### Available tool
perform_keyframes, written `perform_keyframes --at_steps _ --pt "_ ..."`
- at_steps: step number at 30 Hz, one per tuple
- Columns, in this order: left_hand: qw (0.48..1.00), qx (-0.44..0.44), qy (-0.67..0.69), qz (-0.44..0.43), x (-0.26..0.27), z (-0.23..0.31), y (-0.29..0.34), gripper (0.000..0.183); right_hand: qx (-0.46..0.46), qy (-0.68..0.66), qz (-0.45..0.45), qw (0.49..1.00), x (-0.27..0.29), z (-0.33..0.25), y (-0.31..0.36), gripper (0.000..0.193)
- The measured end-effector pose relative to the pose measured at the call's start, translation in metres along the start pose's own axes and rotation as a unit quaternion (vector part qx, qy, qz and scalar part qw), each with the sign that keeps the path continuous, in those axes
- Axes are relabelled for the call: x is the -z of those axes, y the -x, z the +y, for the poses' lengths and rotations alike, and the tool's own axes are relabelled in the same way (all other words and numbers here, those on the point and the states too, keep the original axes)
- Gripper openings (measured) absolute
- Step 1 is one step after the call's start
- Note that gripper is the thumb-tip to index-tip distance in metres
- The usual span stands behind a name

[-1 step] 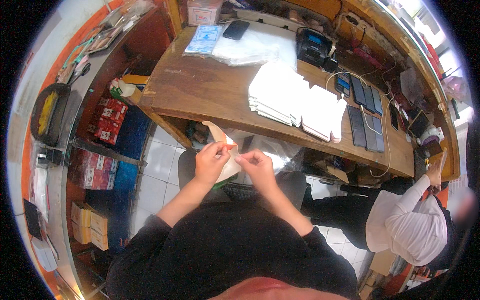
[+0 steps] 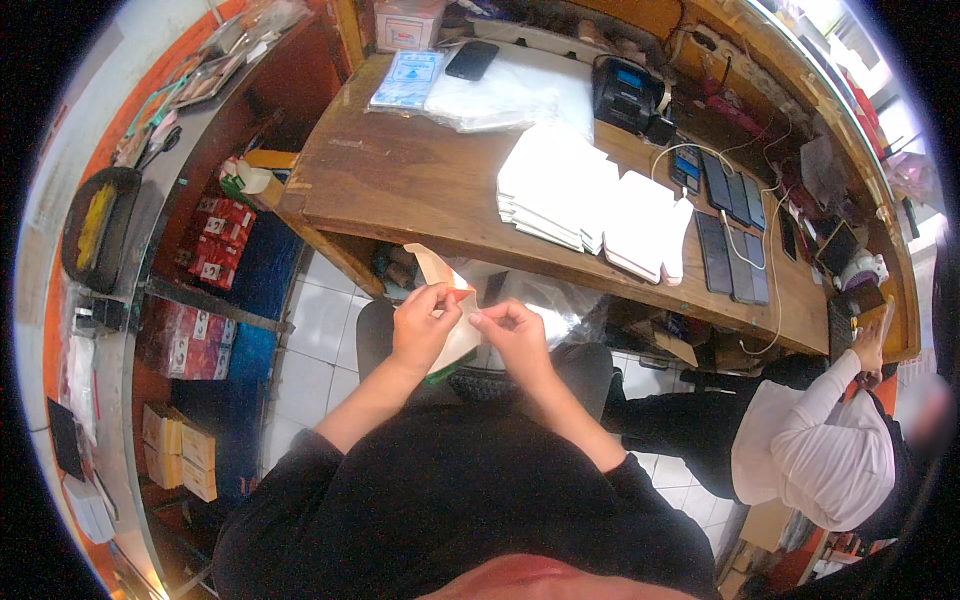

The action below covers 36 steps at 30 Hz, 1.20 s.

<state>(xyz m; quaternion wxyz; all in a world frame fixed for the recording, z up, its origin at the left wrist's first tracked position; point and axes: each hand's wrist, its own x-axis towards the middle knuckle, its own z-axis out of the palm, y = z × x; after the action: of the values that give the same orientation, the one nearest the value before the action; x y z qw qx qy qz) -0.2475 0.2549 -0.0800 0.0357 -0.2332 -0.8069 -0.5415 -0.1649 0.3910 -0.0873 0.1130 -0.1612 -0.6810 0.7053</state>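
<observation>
Above my lap, in front of the table edge, I hold a thin tan-and-white piece of paper or card point(image 2: 432, 266) with an orange-red part; its exact kind I cannot make out. My left hand point(image 2: 420, 328) pinches it near the orange-red part, its fingers curled. At its right edge, thumb and fingertips of my right hand point(image 2: 513, 333) are closed in a pinch. One tan end sticks up beyond my left fingers, while the pale lower end hangs between my hands. Something green shows just below it, mostly hidden.
Stacked white cards point(image 2: 560, 190) lie on the wooden table point(image 2: 400, 190). Several phones point(image 2: 735, 255) with white cables lie to the right, by a black printer-like device point(image 2: 628, 90). A person in a white top point(image 2: 815, 450) sits at right. Red boxes point(image 2: 215, 240) fill the left shelf.
</observation>
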Motion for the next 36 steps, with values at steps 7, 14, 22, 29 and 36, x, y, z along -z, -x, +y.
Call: perform_keyframes --at_steps 7,14,22,29,36 --pt "0.997 0.0 0.041 -0.063 -0.012 -0.001 0.009 0.023 -0.022 -0.12 0.027 0.992 -0.012 0.002 -0.008 0.013" --pt "0.972 0.116 0.204 -0.017 -0.012 -0.012 0.009 0.025 0.177 0.121 -0.017 0.977 -0.018 0.002 -0.001 0.028" --pt "0.812 0.309 0.492 0.051 -0.005 -0.039 0.011 0.026 -0.111 -0.073 -0.018 0.991 0.021 0.029 -0.026 0.043" --pt "0.942 0.131 0.022 -0.307 0.036 -0.056 0.0 0.025 0.085 0.223 -0.065 0.969 0.042 0.012 -0.006 0.021" --pt "0.883 0.265 0.294 -0.252 0.005 -0.02 0.021 0.025 0.139 0.298 0.005 0.944 0.016 -0.001 0.011 0.015"
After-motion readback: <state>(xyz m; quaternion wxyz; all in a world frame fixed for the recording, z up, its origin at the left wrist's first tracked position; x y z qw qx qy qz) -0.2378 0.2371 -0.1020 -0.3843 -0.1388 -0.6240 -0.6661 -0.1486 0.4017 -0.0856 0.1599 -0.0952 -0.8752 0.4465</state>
